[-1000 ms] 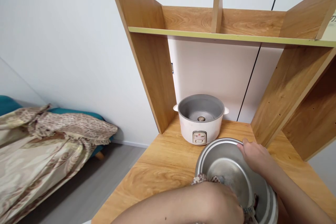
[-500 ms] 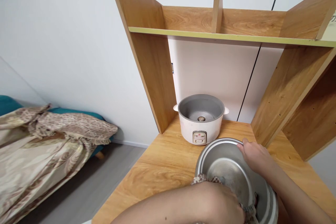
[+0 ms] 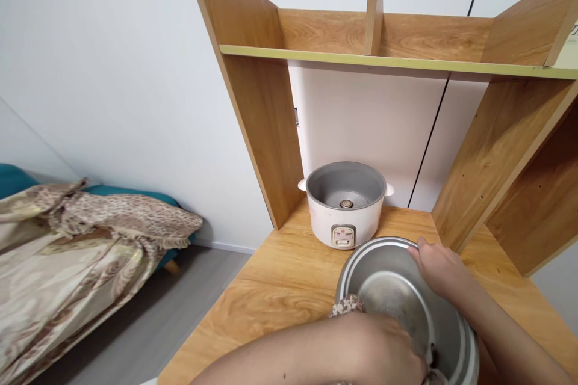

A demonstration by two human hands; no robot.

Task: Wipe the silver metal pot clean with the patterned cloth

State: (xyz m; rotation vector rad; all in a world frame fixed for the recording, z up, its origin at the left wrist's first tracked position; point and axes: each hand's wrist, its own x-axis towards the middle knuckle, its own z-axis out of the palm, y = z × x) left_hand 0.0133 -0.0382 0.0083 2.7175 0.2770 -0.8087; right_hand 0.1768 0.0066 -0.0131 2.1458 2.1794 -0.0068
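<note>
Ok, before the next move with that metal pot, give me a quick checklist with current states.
1. Right hand grips the inner pot at its far rim: ok.
2. Left hand presses the patterned cloth inside the pot: ok, though the fingers are mostly hidden.
3. Pot rests flat on the desk: cannot tell, its base is out of view.
4. Rice cooker body stands upright, open and empty, apart from the pot: ok.
5. Pot interior clean: cannot tell.

One rice cooker (image 3: 345, 204), one metal pot (image 3: 397, 295), one patterned cloth (image 3: 345, 305), two hands
</note>
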